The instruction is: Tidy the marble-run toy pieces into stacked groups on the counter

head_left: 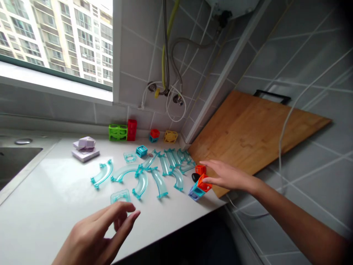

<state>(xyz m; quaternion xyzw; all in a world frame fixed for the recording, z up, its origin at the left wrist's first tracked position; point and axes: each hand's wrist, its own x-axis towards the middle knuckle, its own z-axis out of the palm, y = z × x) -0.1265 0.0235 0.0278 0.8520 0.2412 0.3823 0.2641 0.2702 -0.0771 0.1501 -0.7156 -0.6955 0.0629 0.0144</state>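
My left hand (103, 228) hovers over the front of the white counter, thumb and forefinger apart, with nothing between them. Just beyond it lies a flat clear-teal plate (120, 196). At the right, my right hand (223, 175) reaches in with fingers stretched and spread. Its thumb is at an orange cube frame (204, 183) atop a tilted-looking stack with a teal cube frame (197, 190) and a purple cube frame (194, 195); whether it touches is unclear. Beside these are a black rounded object (195, 177) and another orange cube frame (200, 169).
Several clear-teal track pieces (158, 182) spread across the counter (66, 206). Along the wall stand green blocks (118, 132), a red block (132, 130) and a yellow frame (170, 136). Pale boxes (85, 150) lie near the sink (19, 165). A wooden board (248, 136) leans at right.
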